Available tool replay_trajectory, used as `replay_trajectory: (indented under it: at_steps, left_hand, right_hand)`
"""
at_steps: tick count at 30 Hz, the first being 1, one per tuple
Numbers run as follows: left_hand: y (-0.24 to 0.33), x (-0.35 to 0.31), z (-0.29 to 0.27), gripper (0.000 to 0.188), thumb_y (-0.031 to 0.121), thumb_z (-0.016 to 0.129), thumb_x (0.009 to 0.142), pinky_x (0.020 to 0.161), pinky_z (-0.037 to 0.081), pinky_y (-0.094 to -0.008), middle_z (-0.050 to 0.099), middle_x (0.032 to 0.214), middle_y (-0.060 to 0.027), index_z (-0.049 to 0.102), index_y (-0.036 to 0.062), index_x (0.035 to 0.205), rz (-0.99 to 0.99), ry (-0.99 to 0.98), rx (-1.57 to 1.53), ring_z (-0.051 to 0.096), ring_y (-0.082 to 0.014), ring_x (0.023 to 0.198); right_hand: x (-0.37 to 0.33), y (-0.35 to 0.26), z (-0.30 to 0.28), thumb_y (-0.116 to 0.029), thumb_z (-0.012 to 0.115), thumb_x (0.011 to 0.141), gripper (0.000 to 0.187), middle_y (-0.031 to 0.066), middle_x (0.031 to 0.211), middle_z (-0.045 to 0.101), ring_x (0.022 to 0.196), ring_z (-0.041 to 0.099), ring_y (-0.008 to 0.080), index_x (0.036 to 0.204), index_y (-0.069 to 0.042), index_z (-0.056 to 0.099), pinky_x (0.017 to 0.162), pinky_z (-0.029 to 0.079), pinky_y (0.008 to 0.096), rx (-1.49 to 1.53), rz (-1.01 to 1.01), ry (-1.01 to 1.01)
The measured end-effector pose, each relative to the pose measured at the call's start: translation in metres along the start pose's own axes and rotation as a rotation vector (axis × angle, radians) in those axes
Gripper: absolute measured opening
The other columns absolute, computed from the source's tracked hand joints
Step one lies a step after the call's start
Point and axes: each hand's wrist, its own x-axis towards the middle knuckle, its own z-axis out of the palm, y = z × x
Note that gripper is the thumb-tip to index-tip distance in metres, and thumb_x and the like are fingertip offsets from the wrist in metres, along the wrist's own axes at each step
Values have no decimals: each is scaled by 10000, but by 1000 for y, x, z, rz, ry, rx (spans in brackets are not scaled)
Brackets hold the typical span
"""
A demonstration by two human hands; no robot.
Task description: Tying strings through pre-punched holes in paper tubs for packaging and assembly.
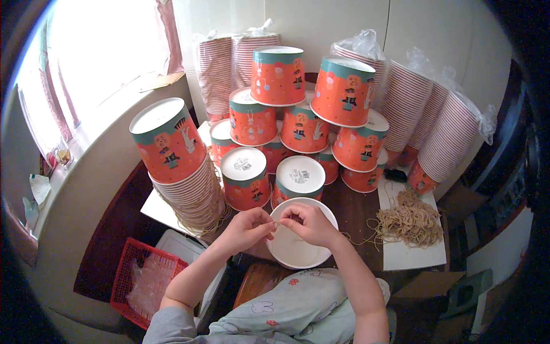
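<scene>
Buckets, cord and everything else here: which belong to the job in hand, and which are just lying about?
Likely job:
- thin cord between left hand and right hand
- open bucket beneath
- upturned buckets
- cord pile

Seemingly unrelated:
- red basket
- pink curtain

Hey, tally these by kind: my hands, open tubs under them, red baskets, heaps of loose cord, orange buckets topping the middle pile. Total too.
Left hand, right hand: 2
Open tub: 1
Red basket: 1
Cord heap: 1
Top orange buckets: 2
Total: 7

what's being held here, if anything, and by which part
A thin tan cord, pinched by the left grip and the right grip; whether at an end or mid-length cannot be told.
</scene>
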Motion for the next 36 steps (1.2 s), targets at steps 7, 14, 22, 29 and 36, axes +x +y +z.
replay_trajectory:
  at_steps: [7, 14, 22, 29, 36]
  left_hand:
    - [-5, 2, -1, 136, 136, 555, 812, 560, 410, -185, 552, 706, 6, 552, 0, 829, 117, 28, 100, 498, -37, 635]
    - [-5, 3, 2, 135, 142, 554, 811, 563, 382, -178, 540, 696, 25, 563, 8, 824, 175, 68, 147, 464, -26, 638]
    - [1, 2, 6, 143, 125, 560, 815, 569, 395, -175, 577, 725, 9, 578, -7, 866, 233, 107, 116, 491, -29, 645]
    - [-4, 4, 4, 148, 119, 575, 807, 608, 427, -190, 601, 733, -7, 606, -13, 868, 176, 130, 146, 519, -37, 671]
    - [-6, 5, 6, 138, 105, 579, 798, 625, 434, -210, 607, 730, -23, 607, -18, 855, 180, 183, 182, 528, -59, 689]
  right_hand:
    - [-1, -3, 0, -118, 583, 767, 114, 100, 751, 583, 678, 570, 191, 821, -19, 574, 625, 456, 297, 5, -7, 10]
    - [-1, 0, 1, -113, 588, 765, 112, 89, 737, 578, 667, 564, 186, 818, -15, 570, 617, 452, 295, 18, 0, 19]
    - [-1, 4, 2, -119, 589, 765, 119, 91, 734, 580, 663, 564, 185, 813, -12, 570, 611, 449, 296, 8, -12, 29]
    - [-1, 6, 3, -131, 587, 769, 126, 98, 730, 582, 658, 565, 188, 801, -12, 565, 604, 448, 298, 2, -41, 15]
    - [-3, 5, 3, -123, 573, 784, 113, 103, 734, 582, 666, 567, 178, 803, -14, 553, 617, 451, 293, 18, -28, -37]
